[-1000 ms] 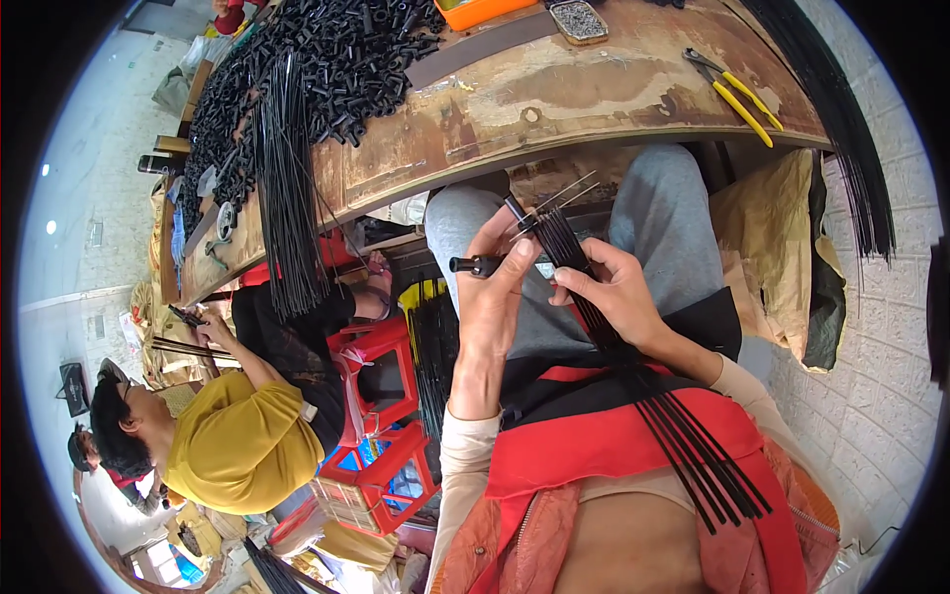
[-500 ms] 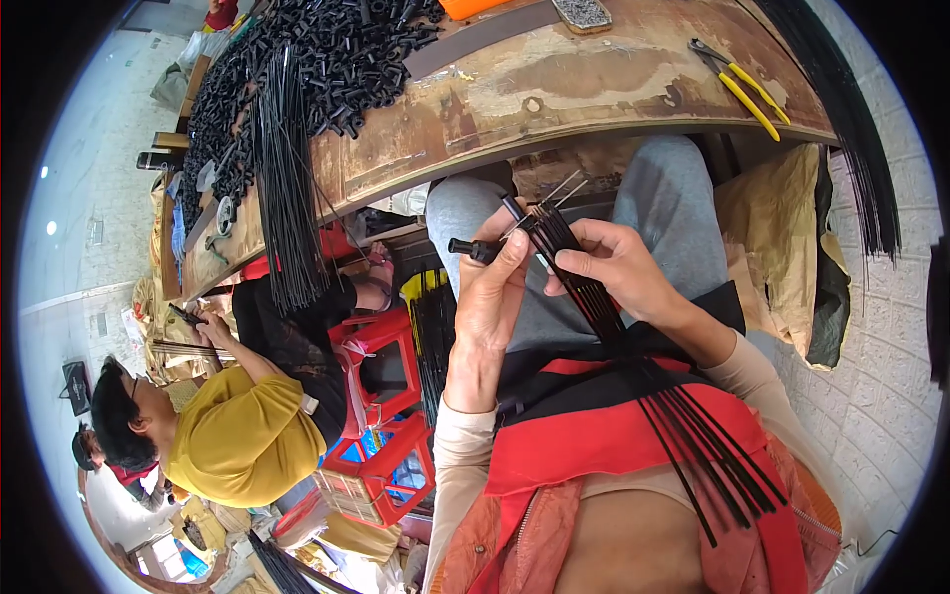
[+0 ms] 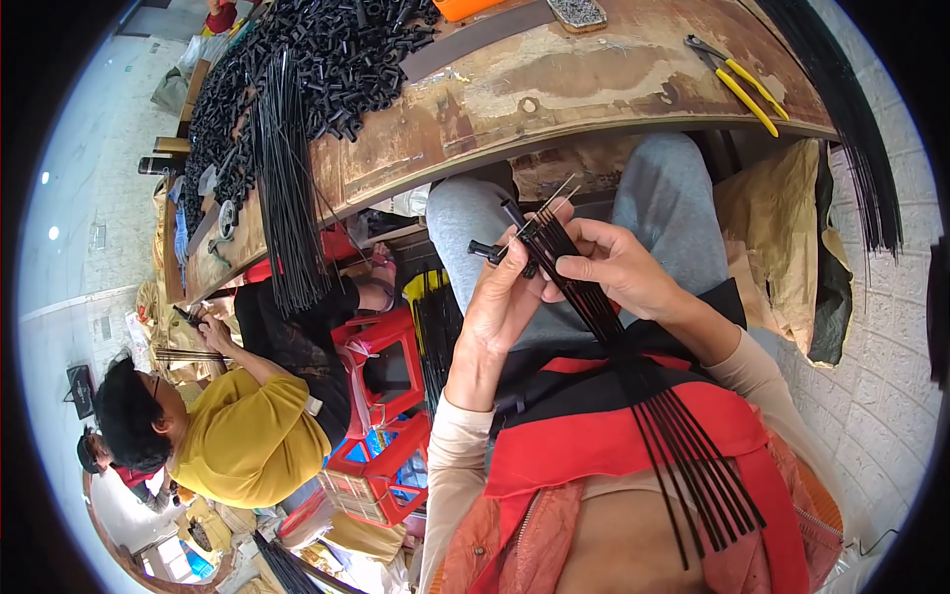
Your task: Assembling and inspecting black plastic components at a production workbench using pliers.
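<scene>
Over my lap, my right hand [image 3: 618, 267] is closed round a fan of thin black rods [image 3: 594, 309], thumb lying across them. Their far ends trail down over my black and red apron [image 3: 584, 445]. My left hand [image 3: 498, 307] pinches a black tubular plastic fitting [image 3: 485, 250] between thumb and fingers, close against the upper ends of the rods. Another short black tube end [image 3: 511, 210] sticks up beside my left fingertips. Bare thin wire tips [image 3: 566, 193] poke out above both hands. Fingers hide where the rods meet the fitting.
Ahead is a worn wooden table [image 3: 475, 129] bearing yellow-handled pliers [image 3: 737, 84], a pile of black fittings [image 3: 327, 59] and a hanging bundle of black rods [image 3: 287, 178]. More long rods [image 3: 856, 148] hang at right. Red stools [image 3: 381, 361] and a yellow-shirted person [image 3: 247, 436] are at left.
The fitting in my left hand has turned and shifted slightly right, nearer the rods. The rods' lower ends have swung left and down across my apron. My right hand keeps its grip.
</scene>
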The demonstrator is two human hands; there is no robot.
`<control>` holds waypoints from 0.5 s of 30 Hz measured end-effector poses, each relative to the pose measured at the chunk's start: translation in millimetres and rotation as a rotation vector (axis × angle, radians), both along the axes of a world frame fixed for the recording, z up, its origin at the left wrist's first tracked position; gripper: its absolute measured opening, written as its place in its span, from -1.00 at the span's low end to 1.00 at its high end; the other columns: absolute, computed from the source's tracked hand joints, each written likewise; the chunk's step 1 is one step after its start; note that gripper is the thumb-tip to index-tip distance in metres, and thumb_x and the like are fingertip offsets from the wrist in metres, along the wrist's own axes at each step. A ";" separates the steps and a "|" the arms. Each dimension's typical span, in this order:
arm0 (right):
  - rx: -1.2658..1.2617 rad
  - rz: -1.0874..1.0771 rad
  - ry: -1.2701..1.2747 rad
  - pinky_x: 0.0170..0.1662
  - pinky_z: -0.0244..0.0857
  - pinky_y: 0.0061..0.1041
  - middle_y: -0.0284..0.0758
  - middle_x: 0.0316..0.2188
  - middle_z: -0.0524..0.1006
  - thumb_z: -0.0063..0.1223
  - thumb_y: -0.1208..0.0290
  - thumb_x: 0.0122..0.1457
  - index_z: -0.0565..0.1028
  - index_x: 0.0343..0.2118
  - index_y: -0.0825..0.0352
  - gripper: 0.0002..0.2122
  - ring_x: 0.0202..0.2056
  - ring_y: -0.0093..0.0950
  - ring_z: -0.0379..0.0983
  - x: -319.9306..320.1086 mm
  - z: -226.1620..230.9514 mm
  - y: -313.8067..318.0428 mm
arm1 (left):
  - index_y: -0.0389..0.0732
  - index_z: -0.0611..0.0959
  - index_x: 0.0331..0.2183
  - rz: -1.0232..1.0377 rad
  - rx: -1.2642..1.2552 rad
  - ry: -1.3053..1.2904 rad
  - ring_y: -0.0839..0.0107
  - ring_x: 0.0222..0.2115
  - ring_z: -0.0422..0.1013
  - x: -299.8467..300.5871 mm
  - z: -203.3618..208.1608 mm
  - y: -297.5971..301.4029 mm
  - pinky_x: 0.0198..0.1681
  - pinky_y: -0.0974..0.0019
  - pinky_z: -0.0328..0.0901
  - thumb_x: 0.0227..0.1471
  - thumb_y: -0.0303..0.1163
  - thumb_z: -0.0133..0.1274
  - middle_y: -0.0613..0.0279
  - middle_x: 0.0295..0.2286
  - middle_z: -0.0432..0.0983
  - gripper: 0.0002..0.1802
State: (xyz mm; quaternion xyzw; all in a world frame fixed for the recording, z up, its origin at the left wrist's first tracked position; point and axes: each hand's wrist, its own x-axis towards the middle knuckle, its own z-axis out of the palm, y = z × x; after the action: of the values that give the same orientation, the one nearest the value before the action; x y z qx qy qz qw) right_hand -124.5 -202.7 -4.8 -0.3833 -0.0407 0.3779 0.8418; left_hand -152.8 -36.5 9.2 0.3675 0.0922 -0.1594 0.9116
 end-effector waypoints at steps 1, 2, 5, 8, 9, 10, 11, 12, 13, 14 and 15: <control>0.001 0.000 0.001 -0.16 0.50 -0.50 -0.23 -0.31 0.54 0.06 0.50 0.21 0.40 -0.15 0.48 -0.79 -0.31 -0.47 0.55 2.7 -2.6 0.1 | -0.27 0.42 0.05 0.000 0.001 0.001 0.52 -0.15 0.37 -0.2 -2.6 0.9 -0.23 0.48 0.32 0.10 -0.06 0.08 0.17 0.05 0.37 -0.39; 0.043 0.035 0.040 -0.16 0.50 -0.50 -0.22 -0.31 0.54 0.06 0.50 0.21 0.39 -0.13 0.48 -0.78 -0.32 -0.46 0.55 6.3 -6.1 -0.2 | -0.27 0.39 0.07 -0.009 -0.003 -0.003 0.53 -0.15 0.37 -0.2 -6.7 1.7 -0.26 0.48 0.32 0.11 -0.04 0.07 0.17 0.06 0.36 -0.37; 0.039 0.070 0.018 -0.15 0.49 -0.47 -0.24 -0.31 0.54 0.05 0.47 0.21 0.38 -0.11 0.47 -0.75 -0.31 -0.46 0.55 5.8 -6.5 -1.3 | -0.25 0.37 0.10 -0.009 0.023 -0.015 0.55 -0.16 0.37 -4.5 -9.5 1.0 -0.30 0.51 0.30 0.12 -0.01 0.04 0.17 0.06 0.35 -0.34; -0.033 0.051 -0.101 -0.15 0.49 -0.44 -0.26 -0.31 0.52 0.03 0.43 0.23 0.37 -0.07 0.46 -0.73 -0.31 -0.48 0.53 1.0 -4.5 -1.3 | -0.22 0.35 0.12 0.014 0.067 -0.027 0.55 -0.16 0.35 -8.5 -6.4 -3.5 -0.25 0.48 0.29 0.12 0.02 0.03 0.18 0.06 0.35 -0.33; -0.058 0.032 -0.159 -0.16 0.49 -0.43 -0.27 -0.32 0.51 0.01 0.44 0.24 0.36 -0.05 0.46 -0.72 -0.31 -0.49 0.52 0.3 -4.0 -0.2 | -0.20 0.35 0.12 0.027 0.081 -0.031 0.54 -0.15 0.33 -8.9 -5.1 -4.2 -0.19 0.43 0.28 0.12 0.03 0.02 0.17 0.06 0.35 -0.32; -0.058 0.038 -0.164 -0.16 0.49 -0.43 -0.27 -0.32 0.51 0.01 0.44 0.24 0.36 -0.05 0.46 -0.72 -0.31 -0.49 0.52 0.7 -1.9 2.3 | -0.20 0.35 0.12 0.034 0.081 -0.035 0.54 -0.15 0.33 -6.6 -4.3 -2.9 -0.19 0.43 0.28 0.12 0.03 0.02 0.17 0.06 0.35 -0.32; -0.045 0.027 -0.149 -0.15 0.49 -0.39 -0.29 -0.33 0.48 0.00 0.42 0.25 0.34 -0.04 0.43 -0.73 -0.32 -0.52 0.48 0.7 1.4 4.8 | -0.19 0.35 0.13 0.126 0.160 -0.082 0.51 -0.10 0.31 -2.0 -4.0 -1.5 -0.10 0.35 0.24 0.12 0.05 0.00 0.16 0.06 0.35 -0.32; -0.032 0.012 -0.136 -0.14 0.49 -0.36 -0.31 -0.35 0.45 -0.02 0.41 0.26 0.33 -0.04 0.40 -0.73 -0.32 -0.56 0.45 2.4 3.2 4.9 | -0.18 0.35 0.13 0.215 0.238 -0.131 0.48 -0.05 0.29 6.4 -1.2 -0.7 -0.01 0.27 0.20 0.13 0.08 -0.02 0.15 0.06 0.35 -0.32; -0.035 0.015 -0.140 -0.14 0.49 -0.36 -0.31 -0.35 0.45 -0.02 0.41 0.26 0.33 -0.04 0.40 -0.73 -0.32 -0.56 0.45 4.4 3.3 3.2 | -0.20 0.33 0.14 0.193 0.281 -0.247 0.42 0.08 0.20 16.8 7.6 9.7 0.13 0.14 0.05 0.14 0.12 -0.07 0.12 0.09 0.33 -0.28; -0.033 0.044 -0.163 -0.13 0.49 -0.33 -0.32 -0.34 0.44 -0.03 0.40 0.27 0.32 -0.04 0.39 -0.74 -0.31 -0.56 0.45 5.5 1.1 2.9 | -0.22 0.36 0.13 0.320 0.244 -0.264 0.37 0.14 0.17 26.8 16.6 9.5 0.18 0.11 0.02 0.15 0.11 -0.08 0.11 0.12 0.30 -0.30; -0.030 0.071 -0.187 -0.12 0.49 -0.31 -0.32 -0.34 0.43 -0.04 0.40 0.28 0.32 -0.04 0.39 -0.74 -0.30 -0.56 0.44 4.9 1.5 2.2 | -0.25 0.38 0.12 0.253 0.314 -0.382 0.33 0.16 0.17 37.3 29.3 12.6 0.20 0.11 0.01 0.16 0.07 -0.05 0.10 0.13 0.28 -0.32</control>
State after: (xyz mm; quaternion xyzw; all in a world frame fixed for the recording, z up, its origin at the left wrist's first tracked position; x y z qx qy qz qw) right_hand -119.6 -200.4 -3.3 -0.4277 -0.1271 0.3707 0.8145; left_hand -115.5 -23.9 38.5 0.5130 -0.0125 0.0443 0.8571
